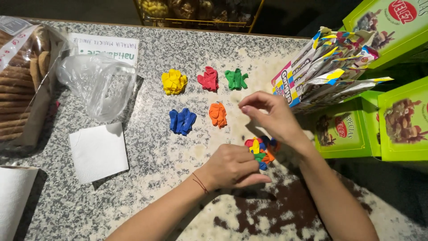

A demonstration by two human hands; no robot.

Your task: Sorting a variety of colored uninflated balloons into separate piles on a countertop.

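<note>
The speckled stone surface was lit brightly in the middle and fell dark at its edges. On it you had five small piles of balloons, one colour each: yellow balloons, red balloons and green balloons in a back row, blue balloons and orange balloons in front, all apart from one another.

Sorting looked partly done, I judged, since a mixed clump of balloons lay unsorted beside your hands. Your left hand was curled around that clump, fingers closed on its near side. Your right hand hovered just above it, thumb and fingers pinched narrow; whether they gripped a balloon I could not tell.

As for containers: a clear plastic bag lay crumpled and seemingly empty at the left. Beyond it a wrapped pack of biscuits was full. A fan of striped paper packets leaned at the right against green cartons, which were closed. A white napkin lay flat near the bag.
</note>
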